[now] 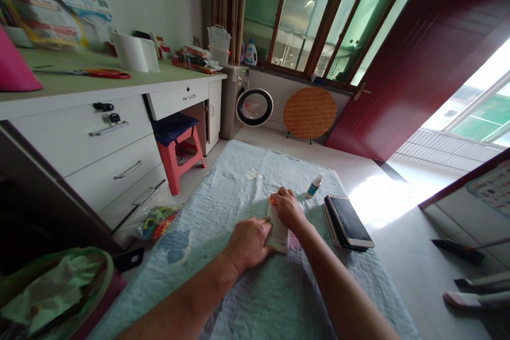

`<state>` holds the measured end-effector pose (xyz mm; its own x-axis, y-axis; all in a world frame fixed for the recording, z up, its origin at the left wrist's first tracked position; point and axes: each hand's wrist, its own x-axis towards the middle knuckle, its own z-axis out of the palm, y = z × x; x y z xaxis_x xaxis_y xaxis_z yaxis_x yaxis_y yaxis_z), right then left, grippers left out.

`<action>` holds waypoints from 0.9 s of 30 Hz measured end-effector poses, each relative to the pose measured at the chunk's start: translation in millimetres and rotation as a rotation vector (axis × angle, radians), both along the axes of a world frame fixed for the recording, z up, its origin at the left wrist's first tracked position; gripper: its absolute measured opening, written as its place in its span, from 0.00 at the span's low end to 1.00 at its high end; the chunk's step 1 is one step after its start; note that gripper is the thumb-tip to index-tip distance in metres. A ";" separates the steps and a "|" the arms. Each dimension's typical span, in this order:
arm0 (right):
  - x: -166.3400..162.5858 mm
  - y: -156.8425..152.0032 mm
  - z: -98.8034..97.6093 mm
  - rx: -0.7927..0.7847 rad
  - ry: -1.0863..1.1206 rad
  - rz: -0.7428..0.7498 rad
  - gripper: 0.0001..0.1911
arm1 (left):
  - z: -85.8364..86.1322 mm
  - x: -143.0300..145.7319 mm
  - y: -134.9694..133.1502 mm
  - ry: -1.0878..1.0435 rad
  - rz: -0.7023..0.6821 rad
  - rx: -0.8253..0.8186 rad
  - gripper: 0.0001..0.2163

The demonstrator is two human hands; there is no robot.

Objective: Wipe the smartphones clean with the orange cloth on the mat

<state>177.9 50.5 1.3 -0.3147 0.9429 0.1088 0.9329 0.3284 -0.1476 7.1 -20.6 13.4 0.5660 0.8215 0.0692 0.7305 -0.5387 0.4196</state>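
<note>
A pale, flat phone (pixel 279 235) lies on the light blue quilted cloth in front of me. My left hand (pixel 247 243) grips its left edge, thumb and fingers closed against it. Over the phone's far end, my right hand (pixel 288 208) is closed on a small orange thing (pixel 272 200), pressed to the surface; most of it is hidden by the fingers, so its kind cannot be made out. Just beyond the right hand stands a small spray bottle (pixel 314 186) with a blue label. A stack of phones (pixel 350 221) rests to the right.
The quilted cloth (pixel 215 196) covers the surface under my hands. At the left are a white desk (pixel 91 133), a red stool (pixel 171 162) and a lined bin (pixel 105 276). Farther back stand an open washing machine (pixel 235 111) and a round wooden tabletop (pixel 309 112).
</note>
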 end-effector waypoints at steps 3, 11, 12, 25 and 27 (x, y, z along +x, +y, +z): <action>7.5 -2.4 -1.1 0.008 0.013 -0.025 0.14 | -0.9 0.0 -0.8 -0.002 0.002 0.010 0.11; 18.7 -9.3 2.8 0.022 -0.006 -0.094 0.11 | -3.9 0.2 0.1 -0.011 -0.006 0.003 0.12; 16.4 -8.8 3.4 0.019 -0.017 -0.098 0.11 | -3.5 0.1 0.4 -0.016 -0.009 -0.007 0.12; -12.5 2.8 -2.7 -0.002 0.032 -0.019 0.14 | -4.4 0.1 0.8 -0.049 -0.007 -0.003 0.13; -6.1 1.6 -2.7 0.007 0.049 -0.031 0.14 | -4.3 0.3 0.9 -0.052 -0.009 -0.001 0.11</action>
